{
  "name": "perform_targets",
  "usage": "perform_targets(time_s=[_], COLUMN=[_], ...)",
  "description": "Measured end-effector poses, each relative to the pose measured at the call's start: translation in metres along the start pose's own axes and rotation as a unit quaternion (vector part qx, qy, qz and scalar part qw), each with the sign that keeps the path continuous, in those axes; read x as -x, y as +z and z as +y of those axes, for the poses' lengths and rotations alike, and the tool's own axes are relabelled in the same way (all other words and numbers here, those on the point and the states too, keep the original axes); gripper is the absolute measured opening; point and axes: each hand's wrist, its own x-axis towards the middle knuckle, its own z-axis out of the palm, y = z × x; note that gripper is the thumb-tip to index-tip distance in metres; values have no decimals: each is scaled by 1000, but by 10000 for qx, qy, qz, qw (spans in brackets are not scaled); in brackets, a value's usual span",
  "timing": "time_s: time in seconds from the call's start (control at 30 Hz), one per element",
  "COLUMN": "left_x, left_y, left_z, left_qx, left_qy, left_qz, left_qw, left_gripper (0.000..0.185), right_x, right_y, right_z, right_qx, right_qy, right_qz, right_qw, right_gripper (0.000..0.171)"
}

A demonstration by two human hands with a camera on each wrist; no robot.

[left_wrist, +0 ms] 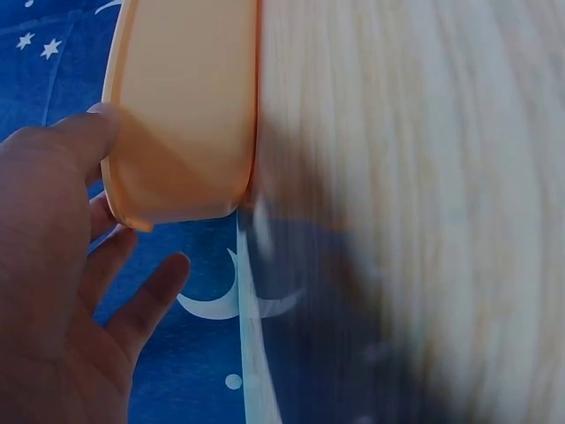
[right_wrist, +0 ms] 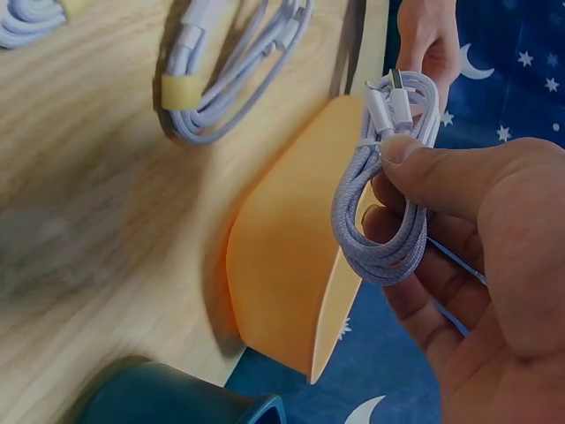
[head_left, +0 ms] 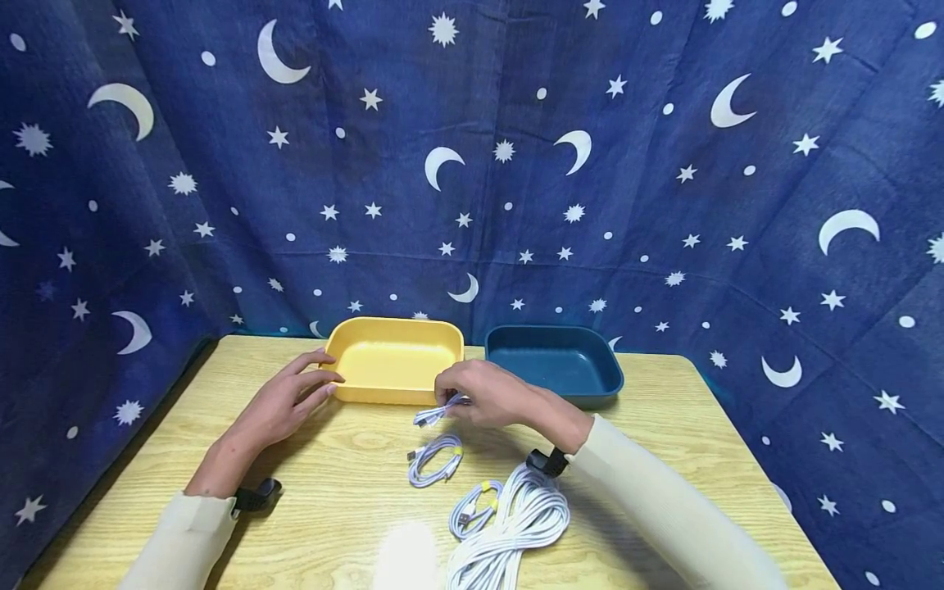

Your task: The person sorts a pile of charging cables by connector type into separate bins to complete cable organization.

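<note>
White coiled cable is pinched in the right hand, at 3 o'clock of the yellow tray. Left hand, fingers relaxed, touches the tray's 9 o'clock edge.

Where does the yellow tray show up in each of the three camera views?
Head: the yellow tray sits centre on the table, the left hand touching its left end.
Left wrist: upper left, above the fingers.
Right wrist: lower centre, seen edge-on.
Shared landmark: the tray's rounded rim.

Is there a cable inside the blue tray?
No, the blue tray shows only its bare inside, while the cable bundles lie on the wooden table in front.
</note>
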Motion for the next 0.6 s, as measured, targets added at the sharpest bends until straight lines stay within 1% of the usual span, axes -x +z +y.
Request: perform_targets(time_s=[0.3, 0.47, 0.6], left_x=[0, 0, 0], left_y=[-2, -1, -1], left_z=[1, 1, 1], left_qx=[-22, -48, -48], left_qy=[-93, -124, -132], left_qz=[-29, -62, -59], left_qw=[10000, 9999, 9999], left_gripper=[15, 16, 17], right_x=[-12, -17, -19], right_y=[-3, -2, -2], right_z=[15, 24, 30], right_qx=[-112, -148, -414], right_qy=[360, 717, 1023], right_qz=[125, 260, 309], right_qw=[9992, 9970, 9934], right_gripper=[19, 17, 14])
